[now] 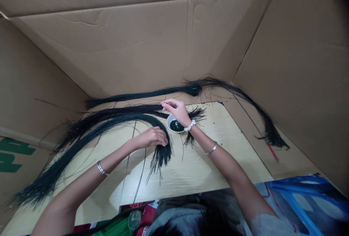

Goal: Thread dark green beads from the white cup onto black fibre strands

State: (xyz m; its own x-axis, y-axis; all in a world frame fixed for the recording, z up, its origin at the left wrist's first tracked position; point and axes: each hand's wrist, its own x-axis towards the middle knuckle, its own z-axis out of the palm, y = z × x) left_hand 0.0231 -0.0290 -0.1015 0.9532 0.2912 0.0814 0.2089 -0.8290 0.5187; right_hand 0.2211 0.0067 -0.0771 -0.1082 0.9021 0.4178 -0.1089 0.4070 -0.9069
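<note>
My left hand [152, 137] has its fingers curled at the bent end of a long bundle of dark green strands [109, 121], which look like thin wires or fibres. Just above a small white bowl [169, 122], my right hand [176, 112] is closed in a pinch. A thin dark line shows near those fingertips, but what they hold is too small to make out. Tiny dark beads or grains [176, 125] lie in the bowl, partly covered by my right wrist. A blackish bundle of strands [120, 111] runs behind the green one and passes behind my right hand.
Further back, another dark bundle [141, 94] lies along the cardboard wall [136, 47]. More loose strands [253, 107] curve down at the right, near a red pen-like stick [273, 153]. Cardboard encloses the pale tabletop [218, 167] on three sides. Small dark specks dot its far right part.
</note>
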